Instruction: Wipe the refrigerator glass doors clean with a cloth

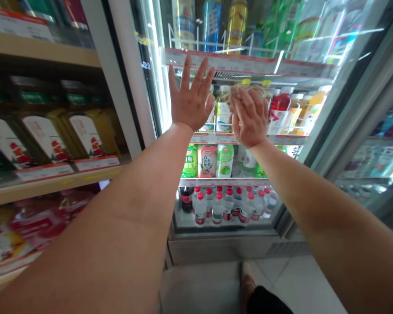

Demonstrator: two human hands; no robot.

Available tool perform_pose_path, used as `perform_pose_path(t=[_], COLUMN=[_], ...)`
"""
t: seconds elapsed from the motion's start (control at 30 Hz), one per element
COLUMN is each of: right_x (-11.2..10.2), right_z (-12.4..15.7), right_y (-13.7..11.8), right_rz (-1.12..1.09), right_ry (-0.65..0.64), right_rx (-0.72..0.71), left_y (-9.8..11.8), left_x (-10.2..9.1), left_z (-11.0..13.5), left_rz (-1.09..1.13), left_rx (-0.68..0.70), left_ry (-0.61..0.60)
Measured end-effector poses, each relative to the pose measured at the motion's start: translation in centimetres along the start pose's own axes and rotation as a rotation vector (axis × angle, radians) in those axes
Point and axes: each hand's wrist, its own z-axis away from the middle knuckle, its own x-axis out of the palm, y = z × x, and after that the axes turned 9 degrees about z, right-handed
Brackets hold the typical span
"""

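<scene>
My left hand (190, 102) is raised in front of the open drinks fridge, palm forward and fingers spread, holding nothing. It is level with the second shelf (281, 139), just below the red-edged top shelf (249, 65). Close to its right, my right hand (249, 117) is up at the same height with its fingers bent round a blurred beige wad (245, 90), which I cannot name. Behind both hands stand juice and tea bottles (223, 114) on the second shelf.
The glass fridge door (353, 100) stands swung open to the right. Lower fridge shelves hold green and pink cartons (207, 161) and red-capped water bottles (216, 207). On the left are wooden store shelves (52, 185) with yellow oil bottles (85, 133). My foot (247, 283) shows on the floor.
</scene>
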Motion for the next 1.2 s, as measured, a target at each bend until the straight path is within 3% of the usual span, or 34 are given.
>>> perform_pose_path(t=[0.03, 0.1, 0.27, 0.47, 0.6, 0.67, 0.8, 0.87, 1.07, 1.2], right_x=[-0.2, -0.3, 0.2, -0.5, 0.2, 0.3, -0.7, -1.1, -0.2, -0.5], right_z=[0.1, 0.1, 0.2, 0.3, 0.2, 0.2, 0.4, 0.5, 0.7, 0.8], right_y=[-0.1, -0.2, -0.1, -0.6, -0.2, -0.1, -0.6, -0.8, -0.5, -0.7], right_rz=[-0.015, -0.032, -0.018, -0.045, -0.017, -0.008, -0.052, -0.062, -0.022, -0.06], right_ry=[-0.049, -0.083, 0.026, -0.116, 0.068, 0.113, -0.131, -0.195, 0.078, -0.072], right_rx=[-0.062, -0.048, 0.248, -0.087, 0.238, 0.289, 0.006, -0.047, 0.206, -0.023], left_y=[0.1, 0.3, 0.1, -0.3, -0.3, -0.5, -0.6, -0.4, 0.2, 0.2], left_x=[-0.1, -0.3, 0.1, 0.5, 0.4, 0.6, 0.8, 0.7, -0.1, 0.3], left_z=[0.0, 0.1, 0.0, 0.0, 0.1, 0.0, -0.1, -0.1, 0.3, 0.2], left_rz=[0.013, 0.019, -0.042, -0.029, 0.008, 0.008, -0.017, -0.021, -0.021, -0.081], left_rx=[-0.008, -0.025, -0.011, -0.006, 0.009, 0.021, 0.006, -0.009, -0.012, -0.02], left_ry=[-0.006, -0.017, -0.011, 0.017, 0.009, 0.012, 0.021, 0.026, 0.0, 0.007])
